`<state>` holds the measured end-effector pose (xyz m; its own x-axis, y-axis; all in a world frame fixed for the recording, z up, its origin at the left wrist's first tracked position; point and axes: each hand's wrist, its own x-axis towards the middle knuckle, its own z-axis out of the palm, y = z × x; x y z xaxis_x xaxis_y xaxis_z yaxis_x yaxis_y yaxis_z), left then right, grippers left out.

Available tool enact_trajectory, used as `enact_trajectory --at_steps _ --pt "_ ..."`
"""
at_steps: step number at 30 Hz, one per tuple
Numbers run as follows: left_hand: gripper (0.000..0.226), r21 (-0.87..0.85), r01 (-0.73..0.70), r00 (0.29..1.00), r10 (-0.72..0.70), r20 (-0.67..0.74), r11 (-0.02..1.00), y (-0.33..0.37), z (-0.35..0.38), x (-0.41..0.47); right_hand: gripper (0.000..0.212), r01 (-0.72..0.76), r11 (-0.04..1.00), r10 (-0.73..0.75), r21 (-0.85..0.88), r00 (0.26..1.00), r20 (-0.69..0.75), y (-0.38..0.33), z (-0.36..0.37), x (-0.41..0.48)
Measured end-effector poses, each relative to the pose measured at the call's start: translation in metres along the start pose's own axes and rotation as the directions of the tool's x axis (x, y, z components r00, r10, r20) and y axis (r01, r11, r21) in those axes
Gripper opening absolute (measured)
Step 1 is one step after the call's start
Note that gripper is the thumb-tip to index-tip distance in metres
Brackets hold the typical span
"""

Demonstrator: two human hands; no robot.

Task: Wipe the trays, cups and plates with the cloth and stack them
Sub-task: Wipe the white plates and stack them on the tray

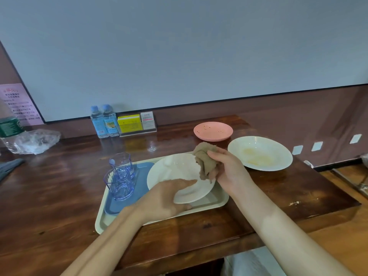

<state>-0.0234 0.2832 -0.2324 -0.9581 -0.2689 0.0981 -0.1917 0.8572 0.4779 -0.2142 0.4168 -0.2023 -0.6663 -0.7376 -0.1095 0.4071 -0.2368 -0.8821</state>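
A white plate (175, 172) is held tilted over the cream tray (217, 202). My left hand (165, 200) grips its near rim, thumb on top and fingers beneath. My right hand (229, 170) holds a crumpled brown cloth (205, 158) at the plate's right edge. A blue tray (139, 184) lies inside the cream one and carries two clear blue cups (119, 184). To the right on the table sit a soiled white plate (258, 153) and a spotted pink plate (213, 131).
Two water bottles (103, 121) and a clear holder with a yellow box (130, 123) stand against the wall. A crumpled plastic bag (33, 141) and a green-labelled bottle (9, 124) are at far left. The wooden table's edge (199, 253) runs just in front of me.
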Motion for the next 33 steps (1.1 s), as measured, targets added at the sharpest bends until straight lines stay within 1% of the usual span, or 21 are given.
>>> enact_trajectory --at_steps 2,3,5,6,8,10,11,13,14,16,18,20,22,24,25,26,28,29,31,33 --pt "0.082 -0.091 0.034 0.999 -0.033 0.006 0.995 0.000 -0.006 -0.003 0.034 -0.024 1.000 0.023 0.018 1.000 0.016 0.006 0.002 0.005" --pt "0.084 -0.179 0.062 0.998 -0.063 0.000 0.982 0.001 -0.008 -0.003 0.034 -0.017 1.000 0.017 0.020 1.000 0.015 0.008 0.003 0.005" --pt "0.080 -0.386 0.104 0.991 -0.130 -0.043 0.917 0.006 -0.010 0.000 0.035 0.008 1.000 -0.008 -0.002 0.999 0.040 0.009 0.005 0.003" --pt "0.074 -0.481 0.106 0.982 -0.168 -0.089 0.870 0.010 -0.011 0.003 0.034 0.023 0.999 -0.021 -0.033 0.998 0.054 0.008 0.007 0.001" --pt "0.060 -0.669 0.082 0.950 -0.260 -0.170 0.739 0.020 -0.017 0.012 0.025 0.063 0.992 -0.054 -0.105 0.995 0.087 0.005 0.012 -0.003" --pt "0.041 -0.844 0.048 0.934 -0.324 -0.152 0.534 0.029 -0.021 0.024 0.015 0.105 0.974 -0.084 -0.199 0.990 0.111 0.000 0.017 -0.008" --pt "0.035 -0.893 0.035 0.931 -0.339 -0.135 0.450 0.032 -0.022 0.030 0.014 0.120 0.965 -0.095 -0.233 0.989 0.117 -0.002 0.019 -0.009" --pt "0.029 -0.936 0.009 0.927 -0.355 -0.124 0.351 0.036 -0.021 0.042 0.013 0.128 0.958 -0.107 -0.256 0.990 0.095 -0.006 0.018 -0.011" --pt "0.033 -0.946 -0.005 0.928 -0.352 -0.125 0.325 0.037 -0.020 0.049 0.013 0.131 0.955 -0.114 -0.266 0.990 0.076 -0.008 0.017 -0.011" --pt "0.041 -0.944 -0.036 0.939 -0.312 -0.144 0.327 0.038 -0.019 0.059 0.012 0.148 0.944 -0.148 -0.295 0.989 0.021 -0.011 0.012 -0.009" --pt "0.045 -0.915 -0.040 0.961 -0.235 -0.145 0.402 0.041 -0.019 0.067 0.012 0.199 0.927 -0.223 -0.317 0.974 -0.042 -0.016 0.005 -0.006" --pt "0.048 -0.883 -0.014 0.980 -0.168 -0.105 0.468 0.047 -0.019 0.075 0.011 0.284 0.868 -0.330 -0.408 0.943 -0.046 -0.022 -0.003 -0.003" --pt "0.039 -0.860 -0.017 0.984 -0.146 -0.106 0.510 0.053 -0.020 0.087 0.008 0.366 0.756 -0.445 -0.542 0.895 -0.016 -0.028 -0.016 0.000" --pt "0.024 -0.859 -0.027 0.975 -0.176 -0.135 0.511 0.060 -0.023 0.097 0.007 0.402 0.699 -0.508 -0.591 0.861 -0.015 -0.035 -0.027 0.001" --pt "0.019 -0.865 -0.030 0.971 -0.191 -0.145 0.500 0.061 -0.023 0.101 0.008 0.404 0.719 -0.514 -0.566 0.857 -0.042 -0.037 -0.031 0.000" --pt "0.017 -0.865 -0.030 0.967 -0.203 -0.151 0.501 0.063 -0.022 0.108 0.008 0.396 0.773 -0.498 -0.495 0.863 -0.087 -0.040 -0.036 0.000" --pt "0.022 -0.856 -0.017 0.967 -0.208 -0.145 0.517 0.072 -0.018 0.124 0.013 0.352 0.876 -0.412 -0.329 0.901 -0.134 -0.044 -0.044 0.000" --pt "0.024 -0.856 -0.005 0.970 -0.206 -0.131 0.517 0.078 -0.015 0.131 0.018 0.314 0.902 -0.361 -0.295 0.925 -0.119 -0.046 -0.047 0.000" --pt "0.030 -0.854 0.043 0.972 -0.220 -0.084 0.518 0.090 -0.012 0.147 0.027 0.233 0.914 -0.277 -0.333 0.956 -0.091 -0.051 -0.058 0.003" --pt "0.035 -0.842 0.099 0.973 -0.230 -0.031 0.530 0.099 -0.008 0.161 0.027 0.197 0.897 -0.267 -0.396 0.955 -0.129 -0.056 -0.069 0.007"
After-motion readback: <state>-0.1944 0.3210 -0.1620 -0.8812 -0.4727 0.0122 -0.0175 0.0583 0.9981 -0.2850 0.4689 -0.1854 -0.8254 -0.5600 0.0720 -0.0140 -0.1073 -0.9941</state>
